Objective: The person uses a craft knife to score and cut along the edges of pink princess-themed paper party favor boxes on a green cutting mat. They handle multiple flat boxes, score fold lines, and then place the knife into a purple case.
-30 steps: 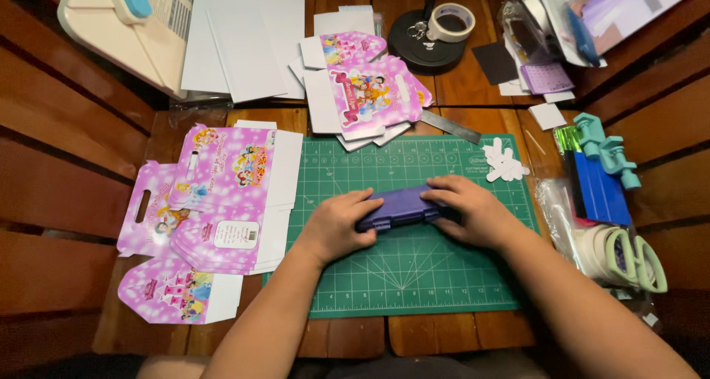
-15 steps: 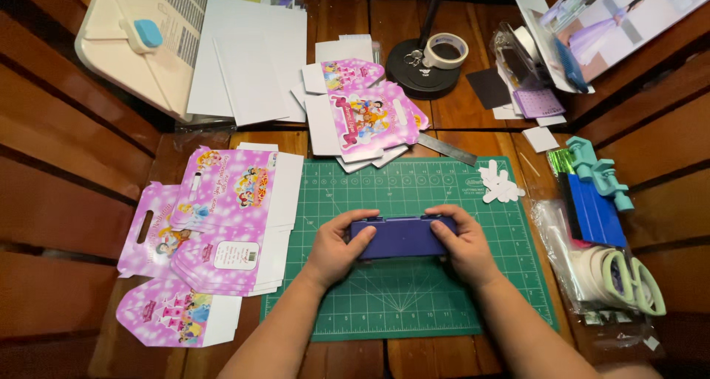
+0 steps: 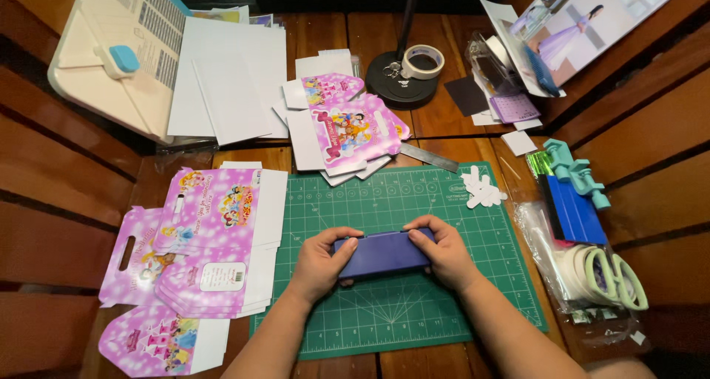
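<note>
I see both hands on the blue block [image 3: 382, 253], mid-mat on the green cutting mat [image 3: 444, 305]. Left hand [image 3: 319, 264] grasps its left end, fingers curled over the top edge; right hand [image 3: 444, 255] grasps the right end the same way. Block looks smooth, oblong, rounded corners, dark blue; can't tell the material. Mat is flat, gridded, matte. Open room: bare mat in front of and behind the block. Left mat edge is crowded, with pink printed card boxes [image 3: 214, 238] lying flat and overlapping it. Far edge: a steel ruler [image 3: 430, 157] lies angled at the mat border, with more pink card cutouts [image 3: 344, 127] just beyond. White paper scraps [image 3: 482, 189] sit near the far right corner. Right of the mat, scissors [image 3: 614, 275] with pale green handles rest on a clear plastic bag. A tape roll [image 3: 422, 61] sits on a black round base, well apart from the hands.
</note>
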